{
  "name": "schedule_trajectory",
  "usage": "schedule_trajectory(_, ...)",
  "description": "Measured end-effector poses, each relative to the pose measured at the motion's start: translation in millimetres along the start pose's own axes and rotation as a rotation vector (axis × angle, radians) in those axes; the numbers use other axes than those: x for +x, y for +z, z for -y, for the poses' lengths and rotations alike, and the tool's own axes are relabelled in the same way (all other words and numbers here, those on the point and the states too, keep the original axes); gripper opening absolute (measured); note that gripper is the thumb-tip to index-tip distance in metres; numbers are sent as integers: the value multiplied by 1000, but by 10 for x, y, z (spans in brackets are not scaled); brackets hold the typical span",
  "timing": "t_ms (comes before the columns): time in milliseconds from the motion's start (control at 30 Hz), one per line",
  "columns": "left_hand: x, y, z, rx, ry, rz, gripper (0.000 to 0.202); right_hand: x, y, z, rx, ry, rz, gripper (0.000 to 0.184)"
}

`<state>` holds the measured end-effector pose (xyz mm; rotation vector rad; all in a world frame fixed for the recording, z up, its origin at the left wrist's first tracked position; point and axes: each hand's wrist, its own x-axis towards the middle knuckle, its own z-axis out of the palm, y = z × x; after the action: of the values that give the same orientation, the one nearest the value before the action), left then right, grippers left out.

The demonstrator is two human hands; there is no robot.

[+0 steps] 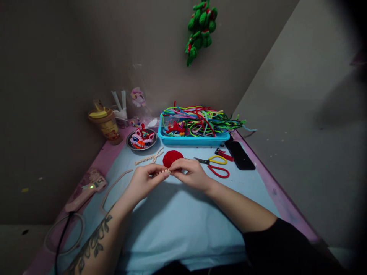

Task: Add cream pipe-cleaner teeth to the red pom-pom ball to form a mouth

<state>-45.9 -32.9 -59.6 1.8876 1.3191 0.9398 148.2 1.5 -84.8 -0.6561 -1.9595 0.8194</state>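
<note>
Both hands meet over the blue cloth, pinching a short, cream, twisted pipe cleaner (162, 172) between them. My left hand (146, 178) grips its left part with thumb and fingers. At its right end, the fingertips of my right hand (190, 172) are closed on it. Just behind the hands lies a red fuzzy ball (172, 156), partly covered by my right hand. More twisted cream pipe cleaners (149, 157) rest flat to the left of the ball. Scissors (213, 164) with a yellow and a red handle lie right of my right hand.
Behind stands a blue tray (195, 141) heaped with coloured pipe cleaners, beside a metal bowl (141, 149) of small pieces. At the right lie red-handled cutters (224, 154) and a phone (240, 155). A corded glue gun (86, 193) and a cup (106, 124) stand left.
</note>
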Motion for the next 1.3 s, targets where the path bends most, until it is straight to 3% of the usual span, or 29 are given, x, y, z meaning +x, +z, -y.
schedule_trajectory(167,19,-15,94,-21,13,-8,29,21,-87,13,-75,-89,-60,10)
schedule_trajectory(300,42,-108,169,37,2,-97,38,77,-236,-12,-20,84,-207,6)
schedule_trajectory(433,73,-196,250,46,-46,-183,39,131,-348,-117,101,251,-350,17)
schedule_trajectory(567,95,-238,316,49,-85,-125,37,160,-405,-210,87,305,-378,18)
schedule_trajectory(700,93,-215,318,73,-78,-139,31,151,-396,-150,-238,164,-289,15)
schedule_trajectory(833,75,-113,275,53,-24,-177,29,87,-233,-9,-475,-31,-50,40)
schedule_trajectory(967,49,-39,244,-17,14,-164,25,27,-58,24,-422,63,117,38)
schedule_trajectory(1133,36,-88,258,-112,-58,-195,28,47,-130,26,-233,195,68,26)
schedule_trajectory(1300,69,-156,343,-214,-133,-258,28,73,-288,34,-250,231,70,14)
